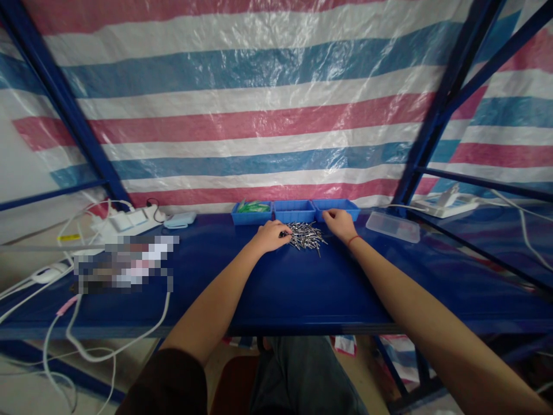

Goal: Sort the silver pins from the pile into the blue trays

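Observation:
A loose heap of small, thin silvery metal pins [306,237] lies on the blue tabletop. My left hand [273,236] is at the heap's left edge, its fingers curled and pinched together over the pins. Whether a single pin is between those fingertips is too small to tell. To the right of the heap, my right hand [340,225] is held at the front of the right blue bin [351,212]. Its fingers are closed, and what they hold, if anything, is hidden. Beside that bin stand a middle blue bin [294,215] and a left blue bin [252,218] containing green pieces [254,206].
A clear plastic lid or tray [393,226] lies to the right. Power strips [129,222] [449,202] with white cables sit at both sides. A light blue object [180,220] rests at the back left. Blue metal posts and a striped sheet [268,115] close off the back.

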`<state>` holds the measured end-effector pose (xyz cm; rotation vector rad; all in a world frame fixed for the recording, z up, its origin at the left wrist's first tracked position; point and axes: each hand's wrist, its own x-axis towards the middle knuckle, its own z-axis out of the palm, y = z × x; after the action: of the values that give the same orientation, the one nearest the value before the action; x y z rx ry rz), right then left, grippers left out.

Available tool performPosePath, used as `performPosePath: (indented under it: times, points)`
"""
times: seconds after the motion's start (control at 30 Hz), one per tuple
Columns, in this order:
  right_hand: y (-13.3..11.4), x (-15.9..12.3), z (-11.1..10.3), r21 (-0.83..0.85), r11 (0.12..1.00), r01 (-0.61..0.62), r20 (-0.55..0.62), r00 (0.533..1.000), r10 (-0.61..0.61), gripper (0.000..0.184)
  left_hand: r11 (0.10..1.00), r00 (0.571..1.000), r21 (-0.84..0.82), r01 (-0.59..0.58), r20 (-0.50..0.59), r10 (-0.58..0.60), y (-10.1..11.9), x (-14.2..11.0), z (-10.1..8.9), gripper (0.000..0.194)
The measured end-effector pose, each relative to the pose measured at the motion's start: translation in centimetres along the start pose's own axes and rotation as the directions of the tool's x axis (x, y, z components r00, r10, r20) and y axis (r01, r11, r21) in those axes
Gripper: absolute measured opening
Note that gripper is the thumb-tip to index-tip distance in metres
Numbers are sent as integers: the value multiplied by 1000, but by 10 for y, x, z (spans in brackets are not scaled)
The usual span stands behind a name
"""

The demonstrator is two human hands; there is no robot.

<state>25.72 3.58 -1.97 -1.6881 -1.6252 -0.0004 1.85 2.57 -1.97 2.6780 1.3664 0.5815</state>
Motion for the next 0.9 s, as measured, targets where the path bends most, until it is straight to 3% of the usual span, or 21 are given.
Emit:
performPosePath:
  times: [0.23,0.4,0.6,0.77,0.9]
  points:
    - [-28,-11,1,49,972,229,126,964,-234,27,997,999,65,-35,15,34,5,-1,-8,29]
    - [-42,-20,2,162,899,406,291,851,-437,21,994,995,91,-66,76,60,4,0,-12,22]
    - [-47,-27,11,202,824,529,350,747,-565,17,981,995,172,-94,53,86,8,-3,-16,23]
    - [-51,-32,17,207,807,554,344,731,-590,13,985,993,123,-118,24,116,7,-2,-12,21]
    - [-52,-30,18,234,795,559,290,741,-606,13,991,991,-56,-123,-56,120,-2,2,-5,18]
